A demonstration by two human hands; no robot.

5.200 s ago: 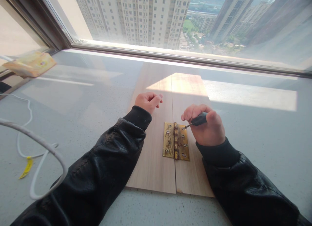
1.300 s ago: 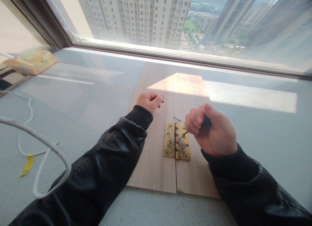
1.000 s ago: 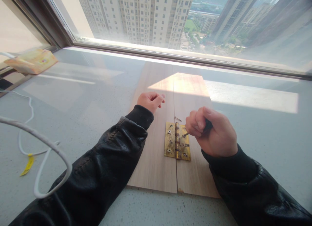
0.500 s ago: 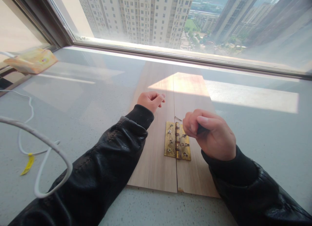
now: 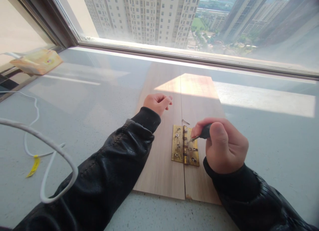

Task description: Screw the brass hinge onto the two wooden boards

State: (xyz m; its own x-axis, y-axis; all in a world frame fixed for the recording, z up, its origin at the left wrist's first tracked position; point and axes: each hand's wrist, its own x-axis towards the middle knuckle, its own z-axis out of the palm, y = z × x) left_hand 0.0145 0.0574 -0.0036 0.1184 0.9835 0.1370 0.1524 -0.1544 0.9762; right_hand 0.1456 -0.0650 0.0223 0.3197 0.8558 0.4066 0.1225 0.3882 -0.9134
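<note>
From here, one screw looks to be out, lying just past the hinge that lies across two boards, and more screws look left in, while the right hand grips a screwdriver over it and the left hand is curled, looking empty.

two hands, one screwdriver, one hinge, two boards, one loose screw

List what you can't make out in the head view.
All in the head view:
Screwdriver: back end hidden by the right hand; tip too small to tell whether seated.
Hinge: upper right corner covered by the right fingers.
Left hand: palm hidden by curled fingers.
Tag: print too small.
Cable: cut off by left edge.
</note>
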